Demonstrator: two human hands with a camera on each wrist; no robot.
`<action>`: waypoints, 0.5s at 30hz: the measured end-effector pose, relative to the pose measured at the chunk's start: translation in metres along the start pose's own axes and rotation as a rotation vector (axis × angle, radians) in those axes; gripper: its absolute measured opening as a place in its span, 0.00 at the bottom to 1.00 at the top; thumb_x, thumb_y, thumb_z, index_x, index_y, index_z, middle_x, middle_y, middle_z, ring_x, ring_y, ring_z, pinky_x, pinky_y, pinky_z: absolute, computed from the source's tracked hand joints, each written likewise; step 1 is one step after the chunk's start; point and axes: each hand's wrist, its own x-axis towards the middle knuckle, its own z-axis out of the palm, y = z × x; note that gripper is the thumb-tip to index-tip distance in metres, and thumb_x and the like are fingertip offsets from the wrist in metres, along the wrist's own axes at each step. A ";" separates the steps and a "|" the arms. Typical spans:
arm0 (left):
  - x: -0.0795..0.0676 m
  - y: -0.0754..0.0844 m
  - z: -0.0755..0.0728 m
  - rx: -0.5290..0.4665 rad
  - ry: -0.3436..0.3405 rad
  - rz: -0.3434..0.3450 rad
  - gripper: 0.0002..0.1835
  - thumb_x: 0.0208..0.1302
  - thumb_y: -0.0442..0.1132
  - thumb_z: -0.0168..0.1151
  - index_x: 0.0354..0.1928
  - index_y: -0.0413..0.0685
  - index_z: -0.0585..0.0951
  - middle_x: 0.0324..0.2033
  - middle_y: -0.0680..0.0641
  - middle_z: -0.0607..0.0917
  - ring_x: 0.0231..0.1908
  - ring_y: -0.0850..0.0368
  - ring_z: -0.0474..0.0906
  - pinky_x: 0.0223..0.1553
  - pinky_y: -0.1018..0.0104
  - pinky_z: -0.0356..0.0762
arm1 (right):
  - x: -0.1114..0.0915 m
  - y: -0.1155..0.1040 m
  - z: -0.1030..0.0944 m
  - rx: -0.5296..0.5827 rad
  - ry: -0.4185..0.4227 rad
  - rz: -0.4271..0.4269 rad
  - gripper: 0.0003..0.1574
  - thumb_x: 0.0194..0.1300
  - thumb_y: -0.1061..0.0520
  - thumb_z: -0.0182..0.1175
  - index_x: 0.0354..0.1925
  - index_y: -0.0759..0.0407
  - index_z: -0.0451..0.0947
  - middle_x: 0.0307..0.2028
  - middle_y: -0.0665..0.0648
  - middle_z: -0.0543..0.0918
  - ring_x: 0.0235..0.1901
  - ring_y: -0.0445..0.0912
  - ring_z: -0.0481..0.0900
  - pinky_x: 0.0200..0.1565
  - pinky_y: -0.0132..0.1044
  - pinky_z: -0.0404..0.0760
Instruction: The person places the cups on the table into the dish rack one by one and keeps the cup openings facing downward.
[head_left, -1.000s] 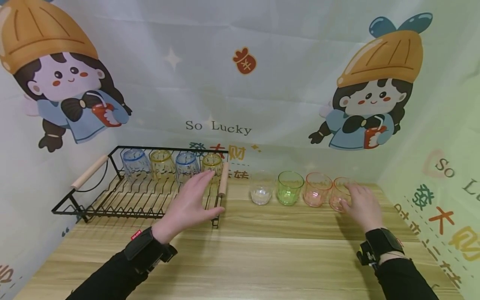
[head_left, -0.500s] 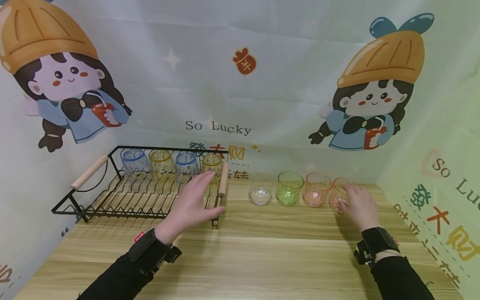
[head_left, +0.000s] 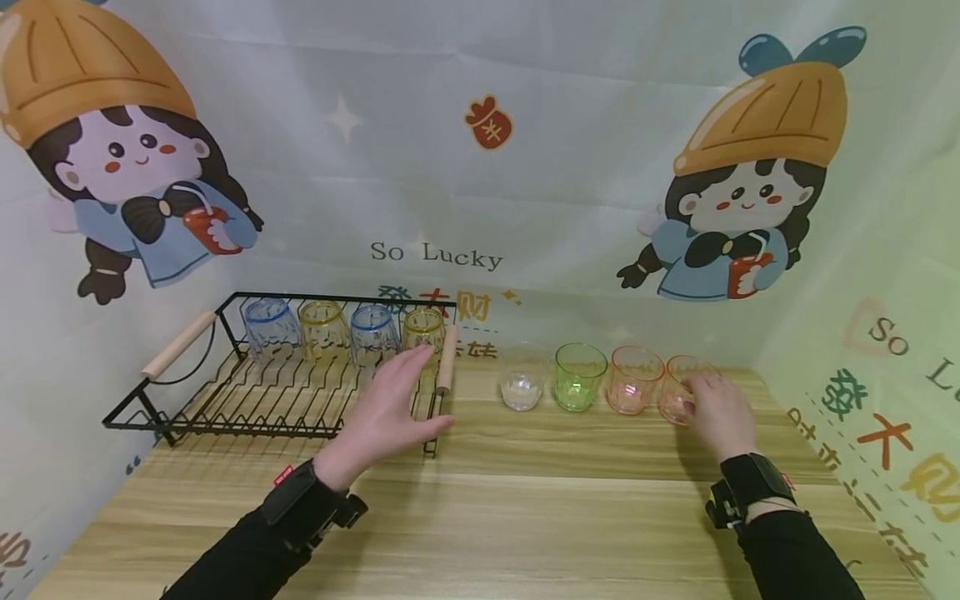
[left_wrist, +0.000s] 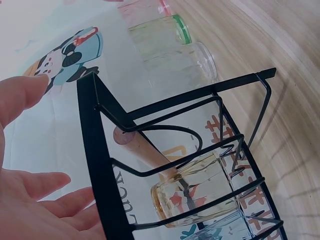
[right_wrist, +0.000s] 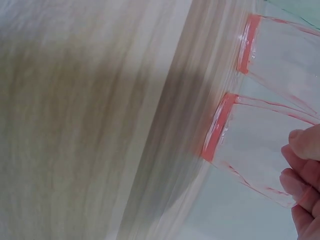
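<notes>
My right hand (head_left: pixel 722 417) is at the rightmost pink-rimmed glass (head_left: pixel 673 402), pinching its rim between thumb and fingers; the glass stands upright on the table. Close up in the right wrist view, the fingertips (right_wrist: pixel 296 184) overlap the clear wall of that glass (right_wrist: pixel 250 142). Over the front right part of a black wire dish rack (head_left: pixel 247 432), my left hand (head_left: pixel 381 410) hovers with thumb and fingers spread, holding nothing. Nearest to its fingers is an upside-down yellow glass (head_left: pixel 423 321) in the rack.
Two blue glasses (head_left: pixel 272 329) and another yellow glass (head_left: pixel 324 329) sit upside down in the rack, which has wooden handles (head_left: pixel 447 358). A clear glass (head_left: pixel 522 383), a green glass (head_left: pixel 580 379) and another pink glass (head_left: pixel 634 383) stand in a row. A printed cloth (head_left: pixel 420 183) hangs behind.
My right hand has moved slightly left, and its fingers have bent and closed on the pink glass's rim. The left hand has shifted a little to the right, still spread.
</notes>
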 end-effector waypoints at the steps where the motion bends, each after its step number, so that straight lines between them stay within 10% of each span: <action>1: 0.000 0.000 0.000 0.002 0.002 0.001 0.52 0.46 0.51 0.74 0.70 0.39 0.58 0.68 0.37 0.62 0.68 0.41 0.58 0.68 0.42 0.55 | 0.000 0.000 0.000 -0.002 0.002 0.000 0.15 0.50 0.67 0.67 0.39 0.69 0.78 0.34 0.67 0.82 0.36 0.62 0.78 0.39 0.55 0.77; 15: 0.002 -0.001 0.001 -0.014 -0.007 0.002 0.52 0.46 0.51 0.73 0.70 0.39 0.58 0.68 0.37 0.62 0.68 0.41 0.58 0.69 0.42 0.55 | -0.008 0.001 -0.007 0.033 -0.003 0.019 0.04 0.50 0.69 0.64 0.28 0.66 0.78 0.26 0.64 0.82 0.31 0.60 0.76 0.36 0.54 0.75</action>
